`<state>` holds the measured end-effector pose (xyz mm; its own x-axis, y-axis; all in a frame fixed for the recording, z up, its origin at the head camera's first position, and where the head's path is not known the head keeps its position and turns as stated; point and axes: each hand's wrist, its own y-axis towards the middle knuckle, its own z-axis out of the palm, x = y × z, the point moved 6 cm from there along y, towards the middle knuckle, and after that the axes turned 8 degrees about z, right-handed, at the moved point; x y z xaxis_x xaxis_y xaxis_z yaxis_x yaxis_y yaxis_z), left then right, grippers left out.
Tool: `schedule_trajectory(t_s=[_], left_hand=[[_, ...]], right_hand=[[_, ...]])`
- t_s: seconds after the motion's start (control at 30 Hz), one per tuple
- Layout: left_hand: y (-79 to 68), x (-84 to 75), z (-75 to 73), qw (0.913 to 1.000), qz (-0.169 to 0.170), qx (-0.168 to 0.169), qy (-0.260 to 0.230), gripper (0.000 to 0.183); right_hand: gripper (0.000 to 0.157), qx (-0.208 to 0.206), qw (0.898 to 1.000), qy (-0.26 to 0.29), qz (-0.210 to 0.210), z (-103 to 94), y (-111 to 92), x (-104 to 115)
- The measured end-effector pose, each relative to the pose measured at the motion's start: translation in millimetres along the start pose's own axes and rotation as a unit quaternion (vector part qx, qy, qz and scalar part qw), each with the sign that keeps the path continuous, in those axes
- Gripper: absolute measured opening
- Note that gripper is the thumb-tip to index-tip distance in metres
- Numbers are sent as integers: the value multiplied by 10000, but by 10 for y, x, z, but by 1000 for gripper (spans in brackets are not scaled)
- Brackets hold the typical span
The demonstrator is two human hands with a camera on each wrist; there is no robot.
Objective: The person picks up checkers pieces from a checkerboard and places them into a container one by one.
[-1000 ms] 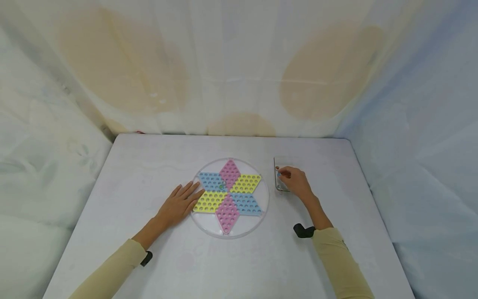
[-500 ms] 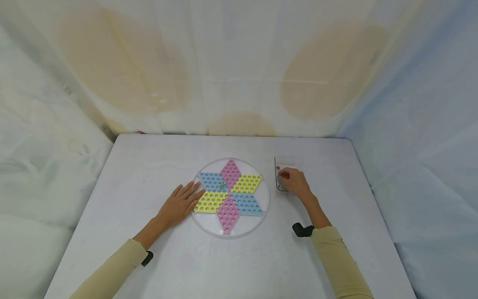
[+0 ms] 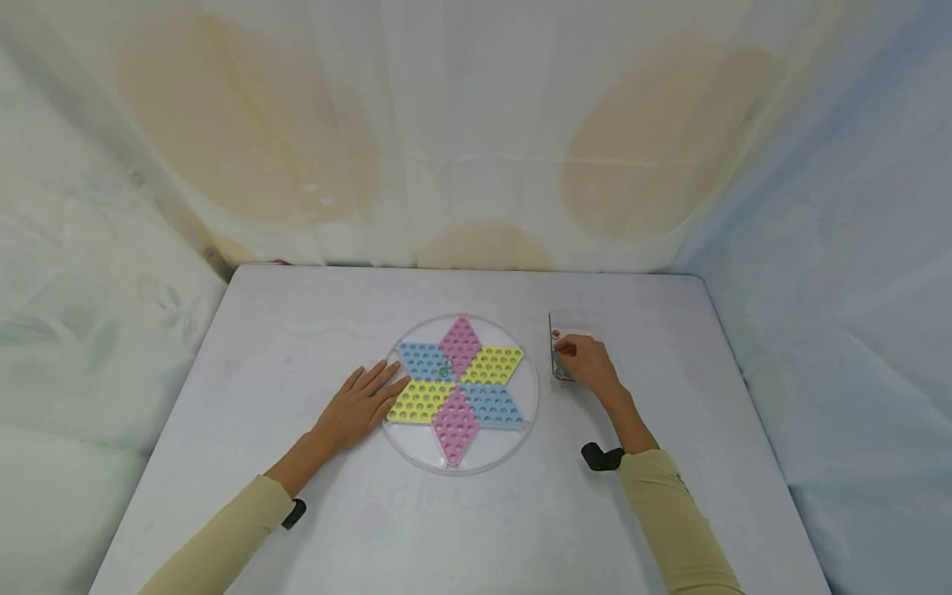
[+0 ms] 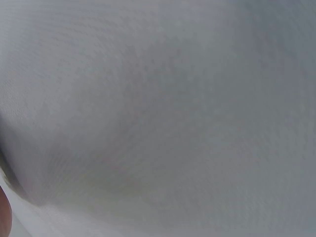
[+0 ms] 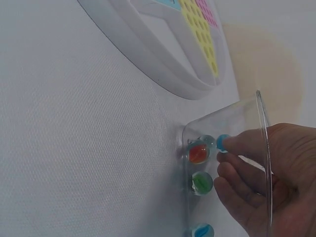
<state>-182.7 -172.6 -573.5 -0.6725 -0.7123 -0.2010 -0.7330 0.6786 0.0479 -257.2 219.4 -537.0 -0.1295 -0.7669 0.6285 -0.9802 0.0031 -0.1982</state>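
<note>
A round white Chinese checkers board [image 3: 491, 453] with pink, yellow and blue star points lies on the table. My left hand [image 3: 359, 411] lies flat at its left edge, fingers spread onto the rim. Near the board's middle sits a green marble [image 3: 444, 371]. To the right, my right hand [image 3: 590, 362] reaches into a clear plastic box [image 5: 222, 116], its thumb and index finger pinching a light-blue marble [image 5: 221, 142]. Below its fingers in the box are an orange-red marble [image 5: 199, 154], a green-streaked marble [image 5: 202, 183] and a blue-streaked marble [image 5: 203, 231].
A white cloth covers the table [image 3: 446, 537]. Pale curtains [image 3: 476, 149] hang behind it and along both sides. The box stands right of the board, with a strip of cloth between them. The left wrist view holds mostly blurred white cloth.
The head view has shifted very slightly. Both hands stay almost where they were, the left on the board's edge and the right in the box.
</note>
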Motion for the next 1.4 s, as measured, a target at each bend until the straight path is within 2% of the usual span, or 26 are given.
schedule_trajectory(t_s=[0.33, 0.67, 0.93, 1.2, 1.4], left_hand=[[6, 16, 20, 9999, -79, 127, 11, 52], [-4, -9, -7, 9997, 98, -224, 81, 50], [-5, 7, 15, 9997, 113, -195, 48, 51], [-9, -5, -5, 9997, 138, -211, 74, 51], [-9, -7, -18, 9997, 137, -199, 91, 51]], right_hand=[[20, 38, 10000, 16, -7, 5, -2, 7], [21, 98, 9999, 41, 43, 6, -24, 7], [21, 129, 9999, 24, -23, -8, -30, 24], [20, -119, 9998, 98, -149, -85, -45, 64], [19, -369, 9985, 272, -310, -196, -99, 186]])
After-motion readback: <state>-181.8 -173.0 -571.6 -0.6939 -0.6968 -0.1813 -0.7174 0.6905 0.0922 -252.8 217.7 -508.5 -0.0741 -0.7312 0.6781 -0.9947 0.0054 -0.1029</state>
